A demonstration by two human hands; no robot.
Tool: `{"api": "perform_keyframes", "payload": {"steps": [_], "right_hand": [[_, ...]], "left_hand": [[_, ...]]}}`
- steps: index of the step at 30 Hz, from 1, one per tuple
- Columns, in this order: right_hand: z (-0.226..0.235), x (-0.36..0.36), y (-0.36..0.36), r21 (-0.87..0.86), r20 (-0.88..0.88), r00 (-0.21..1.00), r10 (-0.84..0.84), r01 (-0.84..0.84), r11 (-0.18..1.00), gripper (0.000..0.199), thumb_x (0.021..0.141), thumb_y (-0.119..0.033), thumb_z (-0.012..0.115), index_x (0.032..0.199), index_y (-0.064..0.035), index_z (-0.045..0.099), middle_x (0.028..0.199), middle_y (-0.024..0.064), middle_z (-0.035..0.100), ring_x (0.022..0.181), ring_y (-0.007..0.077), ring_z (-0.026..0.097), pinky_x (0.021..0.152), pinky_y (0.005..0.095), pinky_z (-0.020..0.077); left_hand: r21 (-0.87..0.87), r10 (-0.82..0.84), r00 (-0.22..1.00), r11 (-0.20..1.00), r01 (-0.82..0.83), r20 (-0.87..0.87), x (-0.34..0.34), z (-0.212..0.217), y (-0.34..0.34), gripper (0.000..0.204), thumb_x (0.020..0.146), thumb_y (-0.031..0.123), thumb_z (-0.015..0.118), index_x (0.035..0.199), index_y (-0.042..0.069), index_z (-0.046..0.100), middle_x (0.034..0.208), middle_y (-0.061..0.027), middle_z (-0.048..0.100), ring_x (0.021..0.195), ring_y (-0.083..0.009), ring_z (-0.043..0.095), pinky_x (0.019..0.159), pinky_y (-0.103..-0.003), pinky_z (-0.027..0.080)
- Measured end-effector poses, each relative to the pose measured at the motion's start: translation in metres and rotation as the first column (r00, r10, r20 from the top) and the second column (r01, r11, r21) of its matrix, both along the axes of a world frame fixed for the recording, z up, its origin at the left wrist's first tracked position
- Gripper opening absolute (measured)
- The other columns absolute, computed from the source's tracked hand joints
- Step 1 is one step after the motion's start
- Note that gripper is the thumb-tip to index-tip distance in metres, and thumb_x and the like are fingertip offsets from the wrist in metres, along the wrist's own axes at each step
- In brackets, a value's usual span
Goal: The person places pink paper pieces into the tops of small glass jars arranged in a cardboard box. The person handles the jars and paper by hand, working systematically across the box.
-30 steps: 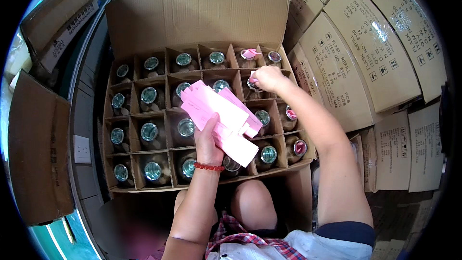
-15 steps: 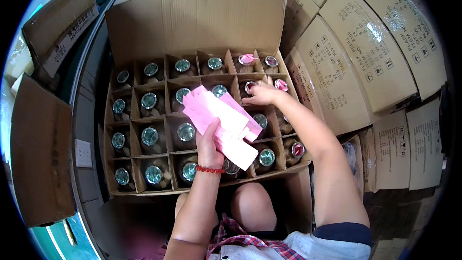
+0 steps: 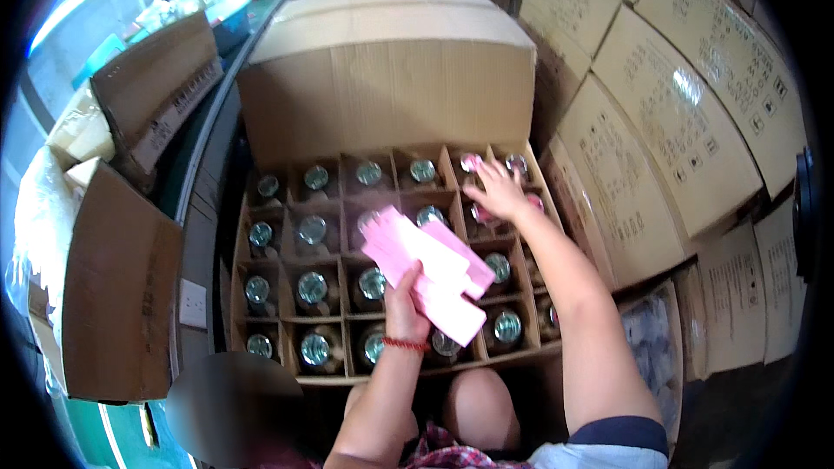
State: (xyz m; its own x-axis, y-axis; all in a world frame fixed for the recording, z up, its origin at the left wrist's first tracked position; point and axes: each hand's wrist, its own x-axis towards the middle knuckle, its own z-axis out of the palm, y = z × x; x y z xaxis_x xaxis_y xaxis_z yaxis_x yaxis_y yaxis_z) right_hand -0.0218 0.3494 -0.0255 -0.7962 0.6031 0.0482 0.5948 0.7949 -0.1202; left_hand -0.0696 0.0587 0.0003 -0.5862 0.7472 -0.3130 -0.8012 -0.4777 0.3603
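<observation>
A fan of pink paper slips [image 3: 427, 260] is gripped in my left hand [image 3: 405, 311], held over the middle of an open cardboard box [image 3: 391, 91]. The box's dividers form cells, and upright glass bottles [image 3: 314, 286] with round mouths stand in them. My right hand [image 3: 501, 194], fingers spread, reaches over the back right cells. Its fingertips are beside a bottle mouth with pink paper [image 3: 471, 161] in it. Under the same hand, pink also shows in a bottle mouth [image 3: 483, 214]. The right forearm covers part of the right-hand cells.
Stacked cartons [image 3: 665, 113] rise along the right side. To the left stand cardboard pieces [image 3: 117, 295] and a green-topped table [image 3: 208, 113] with a socket [image 3: 193, 303] on its side. Clear plastic-wrapped items [image 3: 650, 339] lie in a box at the lower right.
My right hand has left the second-row bottle mouth and moved toward the back row, its fingers now spread. The left hand keeps the pink slips over the box. The whole view has tilted upward.
</observation>
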Motion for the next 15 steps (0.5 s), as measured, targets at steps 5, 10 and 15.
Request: {"api": "perform_keyframes", "payload": {"steps": [5, 10, 15], "right_hand": [[0.043, -0.002, -0.031, -0.061, -0.404, 0.914, 0.030, -0.060, 0.996, 0.056, 0.090, -0.052, 0.048, 0.122, -0.0066, 0.054, 0.126, 0.0122, 0.055, 0.124, 0.0291, 0.044, 0.105, 0.0495, 0.0299], [0.079, 0.047, -0.129, -0.945, -0.321, 0.890, -0.322, -0.282, 0.164, 0.047, 0.091, -0.044, 0.054, 0.115, -0.0038, 0.057, 0.111, 0.0077, 0.060, 0.105, 0.0178, 0.054, 0.089, 0.0326, 0.0447], [0.059, 0.073, -0.150, -0.865, -0.479, 0.788, -0.387, -0.350, 0.359, 0.013, 0.092, -0.015, 0.059, 0.091, -0.0020, 0.061, 0.084, -0.0003, 0.061, 0.074, 0.0053, 0.055, 0.066, 0.0202, 0.0459]], "left_hand": [[-0.039, -0.001, 0.999, 0.999, 0.002, 0.036, -0.002, 0.001, -0.013, 0.044, 0.085, 0.011, 0.062, 0.124, -0.002, 0.045, 0.114, -0.0111, 0.058, 0.104, -0.0241, 0.058, 0.090, -0.038, 0.049], [-0.042, -0.039, 0.995, 0.999, 0.035, -0.091, 0.002, 0.010, -0.012, 0.050, 0.084, 0.012, 0.063, 0.127, -0.003, 0.042, 0.116, -0.0125, 0.057, 0.105, -0.0254, 0.058, 0.091, -0.038, 0.049], [-0.018, -0.095, 0.988, 0.995, 0.094, -0.122, 0.006, -0.003, -0.011, 0.053, 0.083, 0.012, 0.063, 0.128, -0.004, 0.040, 0.116, -0.0140, 0.056, 0.104, -0.0266, 0.058, 0.090, -0.038, 0.050]]}}
